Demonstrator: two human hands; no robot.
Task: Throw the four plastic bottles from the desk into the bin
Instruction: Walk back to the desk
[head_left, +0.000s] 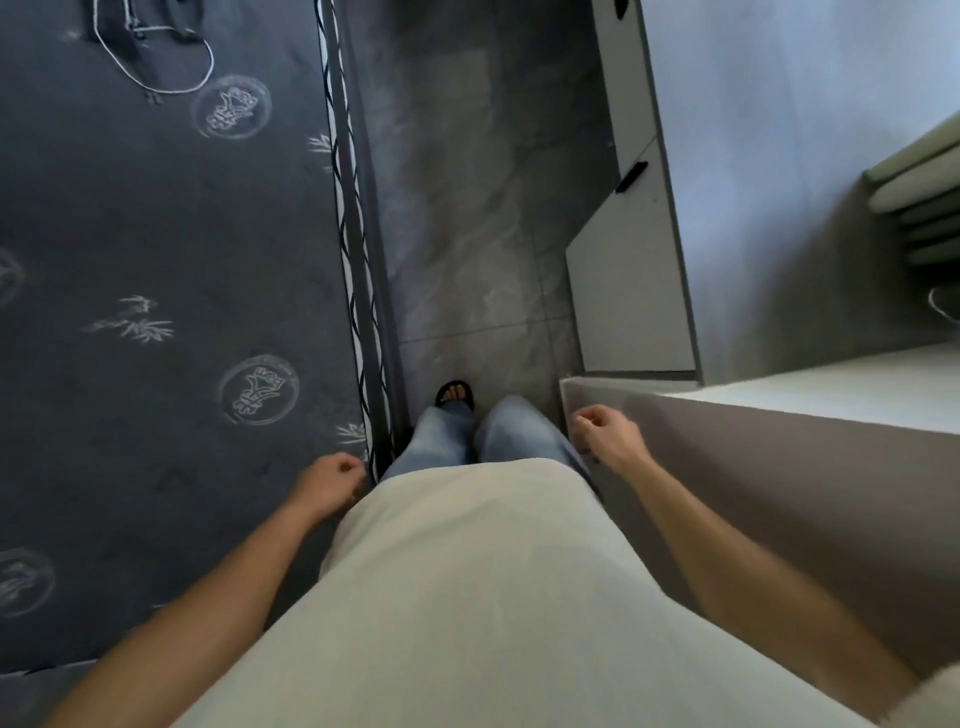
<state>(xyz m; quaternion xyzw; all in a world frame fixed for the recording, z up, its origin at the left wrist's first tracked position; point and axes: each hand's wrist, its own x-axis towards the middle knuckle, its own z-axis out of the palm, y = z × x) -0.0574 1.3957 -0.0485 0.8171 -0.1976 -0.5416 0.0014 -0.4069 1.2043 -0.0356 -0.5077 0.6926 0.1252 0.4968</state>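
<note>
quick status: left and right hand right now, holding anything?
Left hand: open, fingers loosely curled, holding nothing.
Right hand: open, fingers loosely curled, holding nothing.

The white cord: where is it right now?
In the head view the white cord lies looped at top left on the dark patterned mattress, left of the grey floor and ahead of the left hand.

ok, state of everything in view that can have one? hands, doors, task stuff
left hand: loosely curled, holds nothing
right hand: loosely curled, holds nothing
cabinet door: looks shut, hard to be sure
white cord: lies in a loose loop on the mattress
sandal: on the foot, on the floor tile
bottles: not in view
bin: not in view
</note>
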